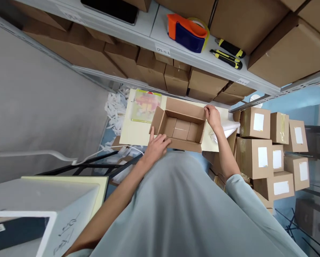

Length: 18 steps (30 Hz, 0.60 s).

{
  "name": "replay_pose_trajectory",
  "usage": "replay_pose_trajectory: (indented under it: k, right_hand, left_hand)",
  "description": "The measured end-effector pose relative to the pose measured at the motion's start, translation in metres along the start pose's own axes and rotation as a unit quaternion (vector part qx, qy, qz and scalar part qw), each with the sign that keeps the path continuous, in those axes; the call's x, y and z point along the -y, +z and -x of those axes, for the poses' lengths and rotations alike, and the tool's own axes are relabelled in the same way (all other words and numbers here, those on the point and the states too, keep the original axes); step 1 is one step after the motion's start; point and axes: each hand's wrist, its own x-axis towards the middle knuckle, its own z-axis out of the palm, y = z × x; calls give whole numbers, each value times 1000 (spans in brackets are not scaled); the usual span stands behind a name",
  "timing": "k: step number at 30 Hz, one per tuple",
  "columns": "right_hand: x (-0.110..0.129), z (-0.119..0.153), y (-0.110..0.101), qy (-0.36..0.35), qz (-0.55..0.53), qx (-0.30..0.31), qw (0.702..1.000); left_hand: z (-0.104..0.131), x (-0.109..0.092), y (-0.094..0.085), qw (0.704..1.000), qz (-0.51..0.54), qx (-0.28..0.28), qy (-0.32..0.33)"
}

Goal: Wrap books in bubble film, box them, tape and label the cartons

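Note:
An open cardboard box (181,129) with its flaps folded outward sits on the pale yellow table (126,132); its inside is bare. My left hand (156,147) rests at the box's near left corner, fingers apart, touching the near flap. At the far right corner, my right hand (212,116) has its fingers closed at the edge of the box. A flat, colourful package with a yellow-green border (146,106) lies left of the box. White paper or sheeting (228,127) is on the table to the right, beside my right wrist.
Above the table, a shelf (160,34) carries an orange and blue tape dispenser (188,33), black and yellow cutters (228,53) and cartons. Labelled boxes (261,157) are stacked at the right. Shredded paper (115,110) lies at the left. A white container (51,217) stands lower left.

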Motion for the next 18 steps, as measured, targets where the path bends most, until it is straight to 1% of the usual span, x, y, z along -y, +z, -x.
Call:
replay_pose_trajectory:
  k: [3,5,6,8,10,12,13,14,15,16,17,18]
  right_hand:
    - [7,-6,1,-2,-1,-6,1000]
    - [13,-3,-1,8,2,-15,1000]
    - [17,1,-4,9,4,-28,1000]
    - [27,15,-10,2,9,-67,998]
    - [42,36,-17,-9,12,-107,994]
    - [63,58,-21,-15,8,-130,991]
    - [76,68,-22,-16,2,-136,991]
    - [91,77,-22,-17,-6,-138,990]
    - [107,85,-20,-17,-17,-137,990]
    - [123,92,-17,-17,-30,-135,990]
    - [140,97,-14,-16,-43,-132,990]
    - [157,102,-10,-16,-55,-127,990]
  left_hand:
    - [-3,1,-5,1000,17,-4,8]
    - [-1,0,-11,999,38,-20,32]
    - [1,-1,-16,997,53,-39,44]
    - [5,4,-27,990,90,-97,48]
    - [6,20,-39,978,127,-164,11]
    - [0,51,-48,962,149,-214,-75]
    - [-7,71,-49,953,153,-225,-133]
    - [-15,94,-49,941,156,-224,-198]
    - [-25,117,-46,929,160,-207,-261]
    - [-37,139,-43,916,162,-175,-323]
    - [-48,160,-39,900,163,-136,-382]
    - [-60,178,-34,884,163,-95,-427]
